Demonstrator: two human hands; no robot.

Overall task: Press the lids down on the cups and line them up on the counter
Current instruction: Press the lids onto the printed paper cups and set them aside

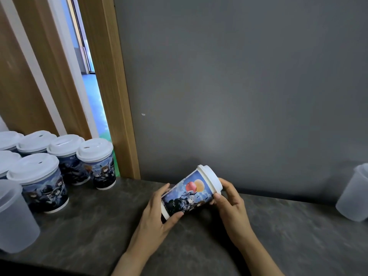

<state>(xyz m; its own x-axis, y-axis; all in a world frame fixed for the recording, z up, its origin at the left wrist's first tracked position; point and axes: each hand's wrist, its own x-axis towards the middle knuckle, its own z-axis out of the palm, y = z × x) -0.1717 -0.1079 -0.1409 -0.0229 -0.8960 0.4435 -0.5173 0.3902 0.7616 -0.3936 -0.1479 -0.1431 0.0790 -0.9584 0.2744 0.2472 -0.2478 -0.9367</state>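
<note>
Well to the left of my fingers I see the lidded cups (65,162) standing upright in rows on the worktop (103,220), with a frosted plastic cup (16,218) at the near left edge; my left hand (157,214) holds the base end of the printed cup (189,193), its fingers (162,191) curled over the far side and the thumb under the near side; the cup sits between my two hands, lifted just above the worktop as far as I can judge; its long axis runs from lower left to upper right, base towards my left palm, white lid (211,179) pointing up and to the right towards the wall (239,86); my right hand (232,200) grips the lid end, fingers wrapped round the rim; to seat the lid well I would brace the base in the left palm and squeeze round the whole rim with the right, checking that no gap shows, then turn the cup upright; well to the right of my fingers another frosted cup (356,196) stands at the edge of view.
</note>
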